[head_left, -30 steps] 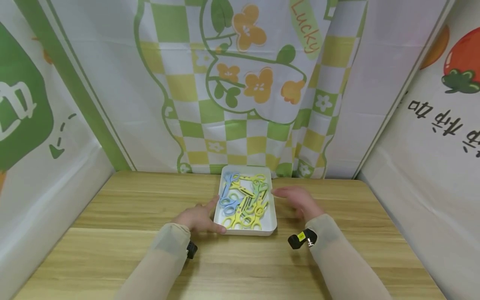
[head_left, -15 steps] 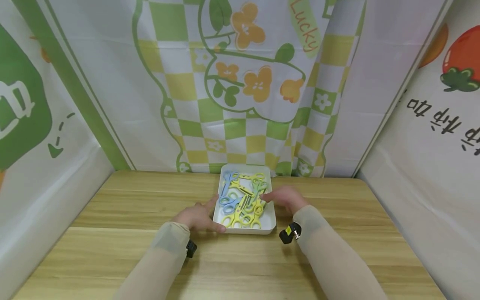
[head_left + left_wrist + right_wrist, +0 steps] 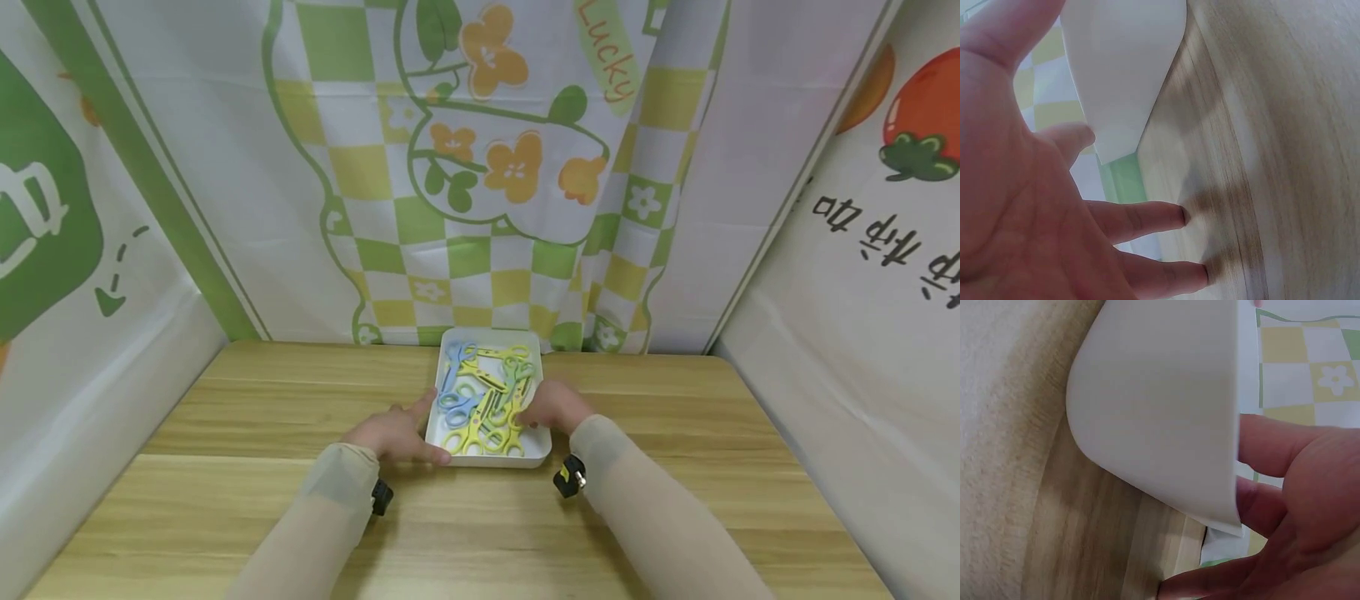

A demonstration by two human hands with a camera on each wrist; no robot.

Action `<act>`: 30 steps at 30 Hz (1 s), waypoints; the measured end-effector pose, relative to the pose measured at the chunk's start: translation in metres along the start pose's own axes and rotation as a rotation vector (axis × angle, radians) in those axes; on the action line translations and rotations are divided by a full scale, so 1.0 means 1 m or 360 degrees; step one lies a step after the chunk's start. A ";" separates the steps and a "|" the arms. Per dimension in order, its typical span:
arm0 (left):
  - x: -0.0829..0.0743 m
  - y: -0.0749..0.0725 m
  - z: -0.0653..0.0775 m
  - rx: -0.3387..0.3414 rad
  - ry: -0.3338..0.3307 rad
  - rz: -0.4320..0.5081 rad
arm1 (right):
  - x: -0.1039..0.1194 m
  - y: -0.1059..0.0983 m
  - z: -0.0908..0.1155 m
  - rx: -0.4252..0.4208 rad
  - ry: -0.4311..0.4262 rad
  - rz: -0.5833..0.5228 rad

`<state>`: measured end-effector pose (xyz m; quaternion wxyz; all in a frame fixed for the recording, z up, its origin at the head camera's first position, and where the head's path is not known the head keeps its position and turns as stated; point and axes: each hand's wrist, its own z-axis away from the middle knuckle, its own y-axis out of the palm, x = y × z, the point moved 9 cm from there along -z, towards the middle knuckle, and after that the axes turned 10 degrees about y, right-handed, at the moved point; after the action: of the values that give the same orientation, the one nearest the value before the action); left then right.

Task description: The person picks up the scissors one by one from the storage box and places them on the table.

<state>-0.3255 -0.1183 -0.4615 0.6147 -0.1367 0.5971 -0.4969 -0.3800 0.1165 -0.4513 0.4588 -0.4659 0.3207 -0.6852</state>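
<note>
A white tray (image 3: 495,462) at the table's back middle holds several children's scissors in yellow, blue and green. Spread along the tray's left side is my left hand (image 3: 392,433), its thumb at the near corner. In the left wrist view its fingers are straight, one touching the tray wall (image 3: 1125,69). My right hand (image 3: 558,407) reaches over the right rim, fingertips down at a pair of yellow scissors (image 3: 516,417). The tray's wall (image 3: 1154,406) hides the thumb and finger ends in the right wrist view, so a grip cannot be made out.
A wooden table (image 3: 225,492) extends around the tray. Behind it hangs a checkered, flower-printed curtain (image 3: 480,258), close to the tray's far edge. Printed fabric walls stand at left and right. Blue scissors (image 3: 453,367) lie along the tray's left side.
My right hand has moved left from beside the tray, over its rim and down to the yellow scissors. The left hand has stayed at the tray's left side.
</note>
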 end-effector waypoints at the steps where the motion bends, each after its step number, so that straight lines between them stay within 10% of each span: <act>1: 0.000 0.000 0.000 0.0001 0.0001 0.0002 | 0.000 0.000 0.000 0.0001 -0.0005 0.0000; 16: 0.000 0.000 -0.002 0.0005 0.0004 -0.0020 | -0.001 -0.003 -0.003 0.0023 -0.0024 0.0053; 30: 0.003 0.001 0.001 -0.0004 -0.0024 -0.0008 | -0.011 -0.009 -0.003 0.0189 -0.0003 -0.0398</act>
<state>-0.3251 -0.1203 -0.4637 0.6178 -0.1427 0.5927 -0.4966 -0.3843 0.1305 -0.4484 0.3968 -0.4750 0.2186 -0.7544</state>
